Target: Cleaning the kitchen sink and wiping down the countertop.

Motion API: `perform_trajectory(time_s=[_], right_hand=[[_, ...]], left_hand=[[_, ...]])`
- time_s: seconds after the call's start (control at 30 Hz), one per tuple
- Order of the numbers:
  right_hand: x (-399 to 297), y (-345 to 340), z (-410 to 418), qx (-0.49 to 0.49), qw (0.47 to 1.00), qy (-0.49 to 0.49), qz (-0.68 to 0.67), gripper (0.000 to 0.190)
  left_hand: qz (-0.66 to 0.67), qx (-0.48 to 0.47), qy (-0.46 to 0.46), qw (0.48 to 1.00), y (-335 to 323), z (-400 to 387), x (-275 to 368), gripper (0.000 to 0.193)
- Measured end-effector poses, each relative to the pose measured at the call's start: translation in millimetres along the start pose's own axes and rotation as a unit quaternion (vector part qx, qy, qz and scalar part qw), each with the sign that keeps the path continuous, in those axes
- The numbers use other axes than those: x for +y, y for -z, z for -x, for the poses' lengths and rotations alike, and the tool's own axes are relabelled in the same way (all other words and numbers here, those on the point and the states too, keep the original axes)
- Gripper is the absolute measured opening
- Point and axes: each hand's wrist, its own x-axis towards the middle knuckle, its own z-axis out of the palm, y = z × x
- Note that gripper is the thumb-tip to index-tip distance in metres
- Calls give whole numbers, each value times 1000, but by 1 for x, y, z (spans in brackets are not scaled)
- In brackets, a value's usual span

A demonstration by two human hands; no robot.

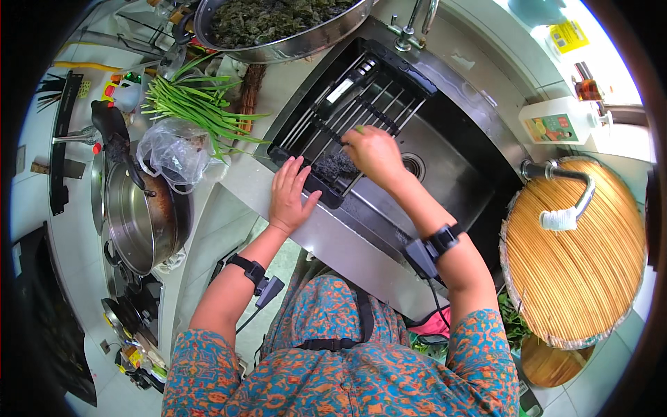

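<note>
My right hand (372, 154) is closed with its fingers curled over the metal-rod rack (398, 109) that spans the sink; a small green bit shows at the fingertips, but what it grips is unclear. My left hand (293, 200) lies palm down at the sink's front edge, fingers apart, against the rack's black end. A dark mesh-like scouring pad (336, 166) rests on the rack beside my right hand. Left of the sink, a bunch of green stalks (195, 107) lies on the counter, some tips reaching the rack.
A large metal pan (292, 44) of dark leafy stuff stands behind. The tap (405, 39) rises at the sink's back. Left are a plastic bag (174, 151) and a steel pot (133, 219). A round slatted lid (573, 260) and a white jug (557, 122) are at the right.
</note>
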Motion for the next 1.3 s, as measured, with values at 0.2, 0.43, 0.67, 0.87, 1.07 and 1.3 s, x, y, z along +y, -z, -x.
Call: perform_trajectory(time_s=[0.2,0.43,0.67,0.87,1.07,1.3], right_hand=[[-6,-47,-19,-215,974,18,65,41],[13,-47,-26,-206,977,-44,-17,31],[24,-5,-46,-42,989,-125,-73,17],[42,34,-46,98,955,-262,-95,30],[35,-3,12,222,908,-355,-5,53],[46,-15,27,59,865,-492,-76,49]], left_hand=[[26,4,4,1000,2,-2,0,50],[42,10,6,999,1,-2,-2,48],[40,4,7,999,2,0,-4,48],[33,-1,4,999,0,0,-5,51],[50,22,8,998,0,3,-6,56],[50,50,1,998,1,4,-7,68]])
